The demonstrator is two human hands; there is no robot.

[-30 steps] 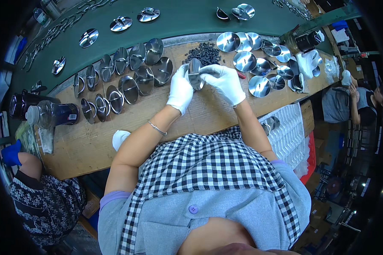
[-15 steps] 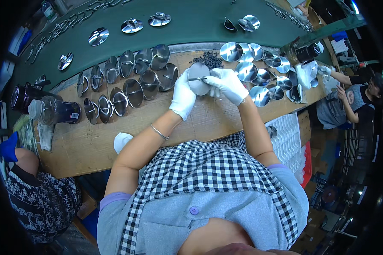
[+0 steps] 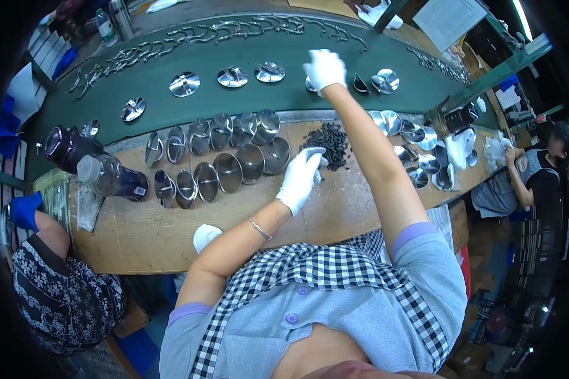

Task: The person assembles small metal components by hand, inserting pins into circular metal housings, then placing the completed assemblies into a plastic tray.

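Note:
My right hand [image 3: 326, 68], in a white glove, is stretched over the green belt [image 3: 278, 93] with its fingers apart. Just below it a shiny round metal disc [image 3: 310, 84] lies partly hidden behind the glove. At the left edge of a heap of small black parts [image 3: 330, 144] is my gloved left hand [image 3: 301, 180], its fingers drawn together at the tips; what they pinch, if anything, is hidden. Left of it, two rows of round metal discs with crossbars [image 3: 227, 172] stand on edge on the wooden table [image 3: 152, 237].
Several discs with curved handles [image 3: 232, 77] lie along the belt, with loose bent metal handles [image 3: 221, 28] beyond. More discs [image 3: 428, 163] are to the right. A clear jar [image 3: 110, 177] stands at the left. Co-workers sit at the left [image 3: 63, 290] and right [image 3: 518, 174].
The disc that both hands held is no longer between them. My right hand has moved far out over the belt; my left has come to the black parts. The view has shifted.

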